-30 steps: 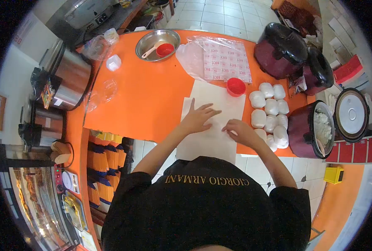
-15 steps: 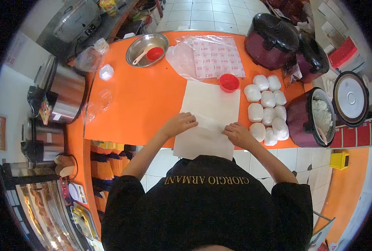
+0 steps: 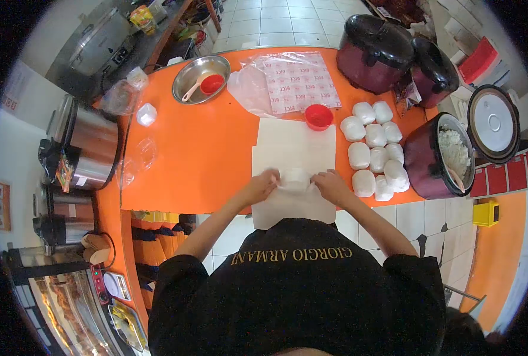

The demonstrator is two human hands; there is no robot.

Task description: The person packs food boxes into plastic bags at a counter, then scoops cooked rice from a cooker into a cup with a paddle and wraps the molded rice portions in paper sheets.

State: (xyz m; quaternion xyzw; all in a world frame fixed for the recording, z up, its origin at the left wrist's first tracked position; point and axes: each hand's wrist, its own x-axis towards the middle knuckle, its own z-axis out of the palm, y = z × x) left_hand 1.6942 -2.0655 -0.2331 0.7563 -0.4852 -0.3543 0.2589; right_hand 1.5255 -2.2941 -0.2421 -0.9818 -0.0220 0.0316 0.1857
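A small white wrapped bundle lies on a stack of cream paper sheets at the table's near edge. My left hand pinches the white paper at the bundle's left end. On the opposite side, my right hand has its fingers closed on the paper at the right end. What is inside the wrap is hidden. Just beyond the sheets' far right corner sits a red cup. To the right, several white wrapped parcels stand in rows.
An open cooker of white rice stands at the right, near lidded cookers. A steel bowl holds a red cup and a spoon. Printed wrapping sheets lie at the back of the orange table. Steel cookers stand left.
The flat white paper between my hands is now a compact bundle with its ends gathered. My hands have shifted from its upper edge to its two ends.
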